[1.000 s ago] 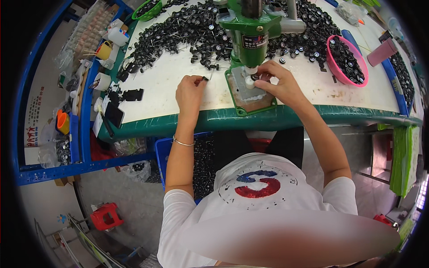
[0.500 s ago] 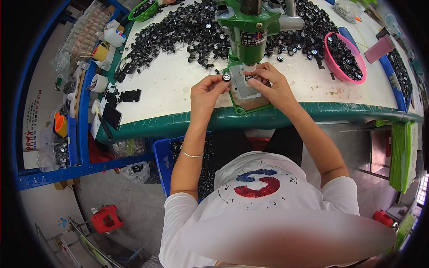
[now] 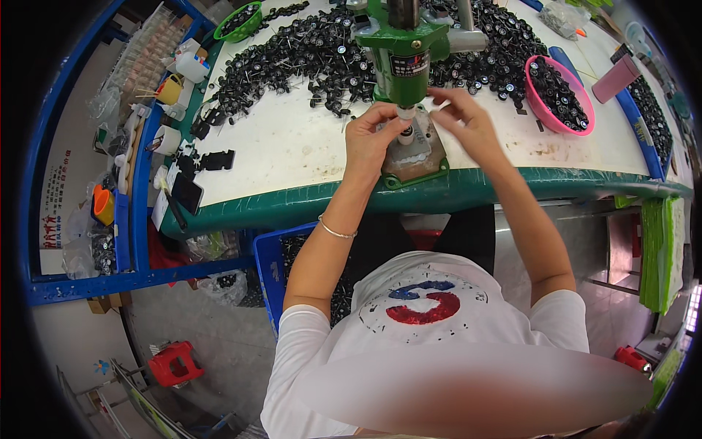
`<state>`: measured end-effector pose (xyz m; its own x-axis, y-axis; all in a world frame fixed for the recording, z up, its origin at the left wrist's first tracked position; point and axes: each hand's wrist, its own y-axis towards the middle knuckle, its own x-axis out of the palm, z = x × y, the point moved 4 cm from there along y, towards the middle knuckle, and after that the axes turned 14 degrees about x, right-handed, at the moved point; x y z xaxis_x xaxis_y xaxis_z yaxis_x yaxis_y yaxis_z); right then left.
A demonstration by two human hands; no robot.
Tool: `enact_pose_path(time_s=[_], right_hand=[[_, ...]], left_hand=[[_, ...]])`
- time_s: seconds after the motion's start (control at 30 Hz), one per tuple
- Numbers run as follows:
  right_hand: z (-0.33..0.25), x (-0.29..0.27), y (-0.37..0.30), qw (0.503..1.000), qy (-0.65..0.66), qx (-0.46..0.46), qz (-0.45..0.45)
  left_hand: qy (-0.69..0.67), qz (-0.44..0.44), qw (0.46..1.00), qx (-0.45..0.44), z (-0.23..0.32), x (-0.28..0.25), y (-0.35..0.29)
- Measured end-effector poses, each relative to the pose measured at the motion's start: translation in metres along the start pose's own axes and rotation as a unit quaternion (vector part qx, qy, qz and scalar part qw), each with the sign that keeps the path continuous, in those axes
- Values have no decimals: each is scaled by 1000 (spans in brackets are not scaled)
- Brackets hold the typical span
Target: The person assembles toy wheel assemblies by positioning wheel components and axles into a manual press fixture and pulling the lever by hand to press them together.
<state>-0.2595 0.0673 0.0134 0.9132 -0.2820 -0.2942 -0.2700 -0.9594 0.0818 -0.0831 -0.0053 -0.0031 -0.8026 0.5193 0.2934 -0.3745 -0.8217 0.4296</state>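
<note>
A green bench press (image 3: 407, 69) stands at the table's far edge of my reach, its pale tip above a metal base plate (image 3: 418, 162). Under the tip sits a small black wheel (image 3: 406, 135) with a light centre, partly covered by fingers. My left hand (image 3: 371, 139) is closed in a pinch at that wheel, thumb and forefinger against it. To the right of the press tip, my right hand (image 3: 468, 126) has its fingers apart, slightly blurred, with nothing visible in them. Its fingertips come close to the press body.
Behind the press spreads a big heap of black wheels with thin axles (image 3: 292, 62). A pink basin (image 3: 559, 121) of wheels and a pink cylinder (image 3: 616, 79) stand right. Far left is a green basket (image 3: 238, 22). A phone (image 3: 186, 192) lies near the left edge.
My left hand has moved right, bringing its wheel from beside the press to under the tip. My right hand has drawn back to the right from under the tip, its fingers spreading.
</note>
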Motion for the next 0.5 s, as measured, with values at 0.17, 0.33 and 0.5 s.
enact_pose_path(time_s=[0.17,0.33,0.5], right_hand=[[-49,-71,58,990,131,1,53],[-194,-63,100,931,365,-1,23],[-214,-60,128,842,452,251,-152]], left_hand=[[-27,-1,1000,-2,-3,3,1],[-45,1,999,-13,2,1,0],[-30,1,999,-10,1,0,1]])
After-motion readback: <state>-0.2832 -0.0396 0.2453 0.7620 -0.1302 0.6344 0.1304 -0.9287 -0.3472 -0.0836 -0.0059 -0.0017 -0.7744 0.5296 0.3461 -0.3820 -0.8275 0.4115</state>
